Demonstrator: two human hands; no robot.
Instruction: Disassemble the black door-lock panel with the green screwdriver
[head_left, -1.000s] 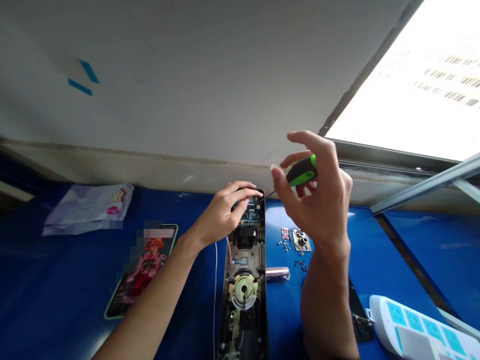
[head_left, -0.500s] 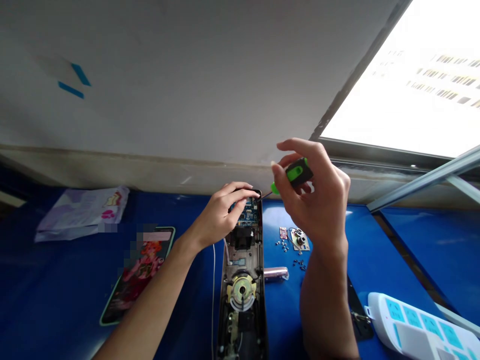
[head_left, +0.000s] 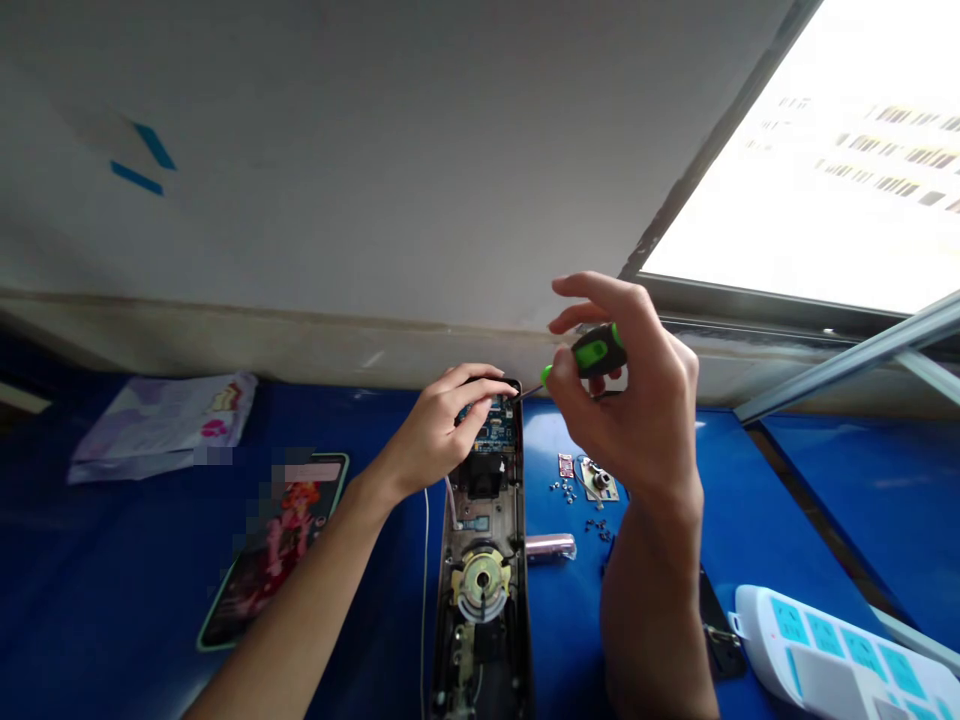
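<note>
A long dark device housing (head_left: 520, 520) lies lengthwise in front of me, its inside exposed. At its far end is a blue circuit board (head_left: 499, 432), and lower down sits a round speaker (head_left: 484, 585). My left hand (head_left: 444, 425) rests over the far end, its fingers curved across the board and the rim. My right hand (head_left: 634, 370) is closed on a green-and-black screwdriver (head_left: 592, 352). The screwdriver's thin shaft slants down left, its tip at the housing's upper right corner beside my left fingertips. Whether a screw is under the tip is too small to tell.
Right of the housing lie small screws (head_left: 598, 530), a small board with a round part (head_left: 601, 480), a little red board (head_left: 565, 466) and a pink wrapped cylinder (head_left: 551, 547). A phone (head_left: 277, 550) and plastic packet (head_left: 161, 425) are left; a white power strip (head_left: 840, 640) is right.
My right fingers have shifted on the screwdriver handle, with the thumb drawn back and the handle slightly turned. The tip stays at the same corner. My left hand has barely moved.
</note>
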